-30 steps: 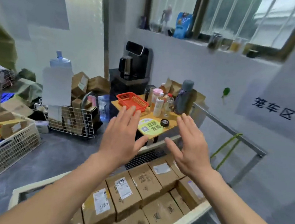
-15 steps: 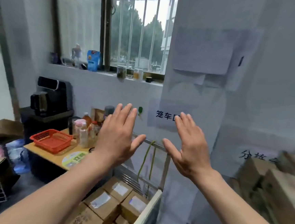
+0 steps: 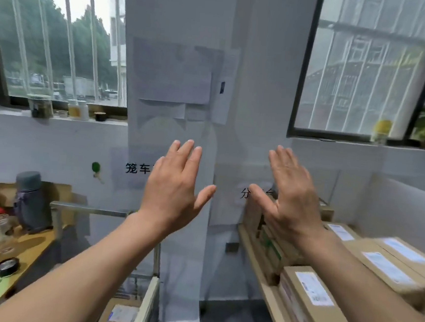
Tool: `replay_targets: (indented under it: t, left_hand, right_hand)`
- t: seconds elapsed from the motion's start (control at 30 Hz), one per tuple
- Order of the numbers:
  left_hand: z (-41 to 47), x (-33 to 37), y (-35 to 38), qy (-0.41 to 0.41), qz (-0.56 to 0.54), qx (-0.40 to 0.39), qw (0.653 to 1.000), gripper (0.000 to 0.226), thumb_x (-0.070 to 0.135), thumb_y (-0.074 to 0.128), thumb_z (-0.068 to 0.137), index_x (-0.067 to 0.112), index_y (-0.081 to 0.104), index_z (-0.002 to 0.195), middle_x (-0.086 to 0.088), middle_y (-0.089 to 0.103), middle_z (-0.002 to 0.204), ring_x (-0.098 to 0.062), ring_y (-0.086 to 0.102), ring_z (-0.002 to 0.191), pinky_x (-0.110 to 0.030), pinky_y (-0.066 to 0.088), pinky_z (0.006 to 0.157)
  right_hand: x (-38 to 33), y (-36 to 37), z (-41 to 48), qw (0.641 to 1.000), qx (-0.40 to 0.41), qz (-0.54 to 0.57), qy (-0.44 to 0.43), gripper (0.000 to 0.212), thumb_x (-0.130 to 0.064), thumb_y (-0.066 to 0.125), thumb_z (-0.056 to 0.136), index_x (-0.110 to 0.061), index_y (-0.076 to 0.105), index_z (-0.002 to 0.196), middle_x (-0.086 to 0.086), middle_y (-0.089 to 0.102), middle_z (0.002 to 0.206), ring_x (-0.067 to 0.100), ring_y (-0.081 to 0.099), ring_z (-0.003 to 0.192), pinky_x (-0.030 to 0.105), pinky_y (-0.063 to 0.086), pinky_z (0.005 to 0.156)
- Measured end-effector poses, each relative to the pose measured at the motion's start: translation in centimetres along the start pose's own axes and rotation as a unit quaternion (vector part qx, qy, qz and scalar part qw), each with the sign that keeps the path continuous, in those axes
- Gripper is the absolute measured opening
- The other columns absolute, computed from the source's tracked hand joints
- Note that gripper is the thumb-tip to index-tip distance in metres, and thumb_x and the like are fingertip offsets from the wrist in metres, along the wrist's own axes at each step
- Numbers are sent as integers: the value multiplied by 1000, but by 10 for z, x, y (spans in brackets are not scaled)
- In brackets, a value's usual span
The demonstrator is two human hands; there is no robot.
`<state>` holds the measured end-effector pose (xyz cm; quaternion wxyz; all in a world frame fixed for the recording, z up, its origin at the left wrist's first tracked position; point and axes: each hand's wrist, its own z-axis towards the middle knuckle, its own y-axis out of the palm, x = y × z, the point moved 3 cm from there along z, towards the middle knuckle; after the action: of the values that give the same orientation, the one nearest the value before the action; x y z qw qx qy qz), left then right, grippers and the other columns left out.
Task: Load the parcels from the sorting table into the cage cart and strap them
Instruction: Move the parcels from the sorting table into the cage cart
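Our left hand (image 3: 175,188) and right hand (image 3: 292,196) raised before pillar, fingers straight, palms apart, holding nothing. Parcels (image 3: 322,306) stacked on table (image 3: 269,295) at right. Cart (image 3: 145,306) lower left, box (image 3: 115,315) inside.

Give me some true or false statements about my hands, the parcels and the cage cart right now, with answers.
1. The left hand and the right hand are both open and hold nothing. True.
2. The stacked parcels lie left of the hands. False: they lie on the sorting table at the right.
3. A grey flask stands upright on the wooden side table. True.
4. The cage cart holds no parcel. False: a labelled parcel lies inside it.
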<state>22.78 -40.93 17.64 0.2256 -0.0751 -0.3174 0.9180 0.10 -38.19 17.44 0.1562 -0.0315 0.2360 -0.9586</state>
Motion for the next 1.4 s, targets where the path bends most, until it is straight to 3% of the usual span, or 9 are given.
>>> replay_targets:
  t: [0.4,0.6,0.9,1.2,1.4]
  left_hand:
    - [11,92,30,92,-119,1,989,79,59,41,88,1,46,140,-21,46,146,-42,40,137,-52,45,103]
    - [23,146,49,113,-152,-6,982,78,59,37,88,3,44,142,-21,44,147,-41,38,139,-53,41,106]
    - [56,237,99,136,-156,-32,978,79,57,53,91,10,33,150,-14,31,157,-32,25,147,-46,29,115]
    - [71,311,151,141,-172,-76,972,80,61,42,91,12,29,152,-11,27,160,-30,20,149,-48,30,117]
    - [77,344,200,151,-180,-115,965,77,60,46,91,11,34,150,-12,30,158,-31,23,148,-47,31,116]
  right_hand:
    - [57,-99,-48,984,-17,-160,83,79,-57,42,92,-5,38,151,16,35,157,29,29,147,50,27,116]
    - [100,-138,-68,973,-19,-210,97,78,-58,41,93,-4,40,150,18,37,156,31,31,147,54,32,113]
    - [198,-177,-94,964,2,-238,123,76,-55,44,93,-4,42,148,16,37,156,30,31,147,51,32,113]
    - [282,-191,-127,956,-19,-243,163,76,-56,42,92,-5,43,148,16,39,155,31,32,146,49,32,112]
    - [323,-184,-152,946,-45,-244,207,77,-58,40,91,-5,44,147,17,41,154,32,34,145,52,37,109]
